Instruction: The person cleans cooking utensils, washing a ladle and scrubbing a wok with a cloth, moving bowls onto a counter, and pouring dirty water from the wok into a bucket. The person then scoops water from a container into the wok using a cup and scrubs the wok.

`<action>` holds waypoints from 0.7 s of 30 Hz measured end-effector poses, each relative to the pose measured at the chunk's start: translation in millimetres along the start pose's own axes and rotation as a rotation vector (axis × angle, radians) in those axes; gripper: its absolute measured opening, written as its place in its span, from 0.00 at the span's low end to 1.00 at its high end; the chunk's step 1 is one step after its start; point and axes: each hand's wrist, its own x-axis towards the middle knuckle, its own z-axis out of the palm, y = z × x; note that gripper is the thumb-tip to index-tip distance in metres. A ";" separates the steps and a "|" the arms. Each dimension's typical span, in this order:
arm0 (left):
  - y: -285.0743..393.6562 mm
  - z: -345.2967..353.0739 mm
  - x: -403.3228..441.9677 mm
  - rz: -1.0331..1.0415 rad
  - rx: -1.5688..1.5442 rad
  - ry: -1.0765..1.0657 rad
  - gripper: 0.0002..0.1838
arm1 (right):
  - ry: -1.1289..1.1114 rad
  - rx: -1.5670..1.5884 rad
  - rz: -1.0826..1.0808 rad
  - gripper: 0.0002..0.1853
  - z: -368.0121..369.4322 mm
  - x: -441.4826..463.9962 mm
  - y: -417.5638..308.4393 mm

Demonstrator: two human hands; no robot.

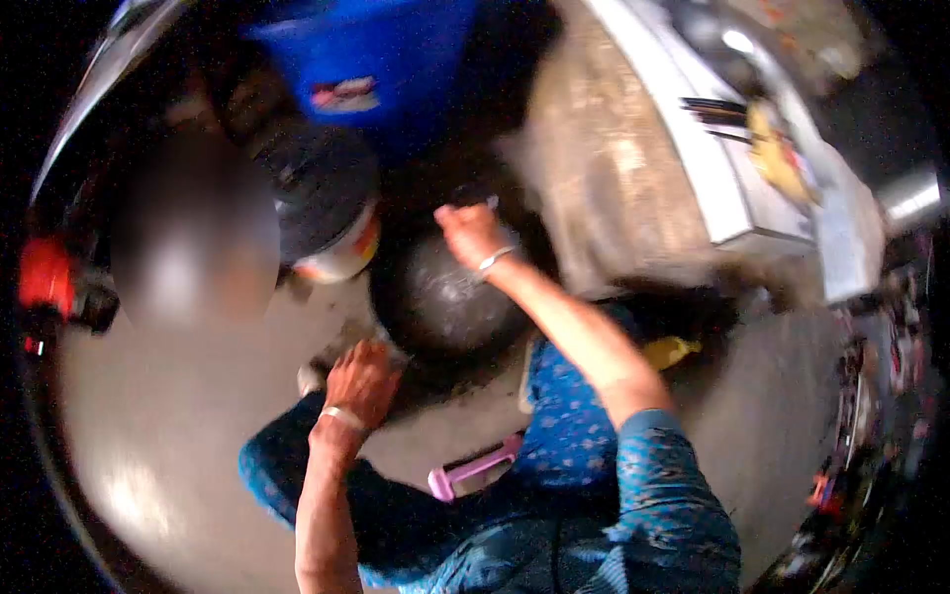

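Note:
A dark round basin (450, 292) with a wet, glinting surface inside stands on the floor before my knees. Over its far side is my right hand (473, 236), its fingers curled closed; whatever they hold, if anything, is lost in blur and shadow. My left hand (364, 384) is at the basin's near-left rim, knuckles up and fingers bent inward. Its fingertips are hidden, and I cannot tell whether they grip the rim or something small. Both wrists carry a pale bangle.
A dark-topped white bucket (346, 243) stands left of the basin, with a blue tub (371, 64) behind. On the right are a brown bulky block (614, 148) and a white box (708, 188). A pink object (475, 468) lies between my legs, a yellow one (668, 351) beside my right knee.

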 end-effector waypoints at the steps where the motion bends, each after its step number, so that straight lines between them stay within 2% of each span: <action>1: 6.5 -2.9 -0.3 -0.075 -0.044 0.012 0.14 | 0.036 -0.043 -0.154 0.25 9.6 8.1 17.6; 3: 8.7 7.4 0.1 -0.065 -0.010 -0.003 0.14 | 0.049 -0.065 -0.241 0.25 12.4 7.1 30.5; 5: 15.5 17.6 3.6 -0.074 -0.007 -0.018 0.15 | 0.007 -0.024 -0.166 0.24 7.8 -1.4 30.3; 7: 17.2 12.9 10.7 -0.019 -0.017 0.037 0.15 | 0.079 -0.010 -0.243 0.25 -3.9 -2.9 22.5; 9: 16.5 13.3 13.6 0.021 -0.054 0.017 0.15 | 0.040 0.028 -0.141 0.25 -8.5 -11.0 11.3; 11: 18.4 14.7 15.0 0.020 -0.038 -0.014 0.15 | 0.040 0.066 -0.153 0.25 -8.1 -9.9 12.0; 14: 20.9 14.5 17.7 -0.004 -0.014 -0.063 0.16 | 0.025 -0.067 -0.252 0.26 -9.0 -10.6 12.0; 15: 20.6 14.5 17.0 -0.004 -0.016 -0.070 0.16 | -0.074 -0.108 -0.204 0.23 -10.5 -12.8 12.4; 17: 18.4 15.9 14.2 -0.008 -0.014 -0.078 0.16 | -0.126 -0.124 -0.177 0.19 -7.7 -22.9 8.1; 18: 16.4 18.6 15.2 -0.024 -0.021 -0.093 0.17 | -0.247 -0.176 -0.145 0.13 -13.3 -27.4 0.8; 19: 15.1 19.9 15.0 -0.040 -0.030 -0.109 0.17 | -0.243 -0.177 -0.152 0.13 -15.0 -29.1 1.2; 21: 19.1 15.9 13.0 -0.021 -0.022 -0.082 0.17 | -0.254 -0.187 -0.295 0.12 -22.9 -33.1 1.4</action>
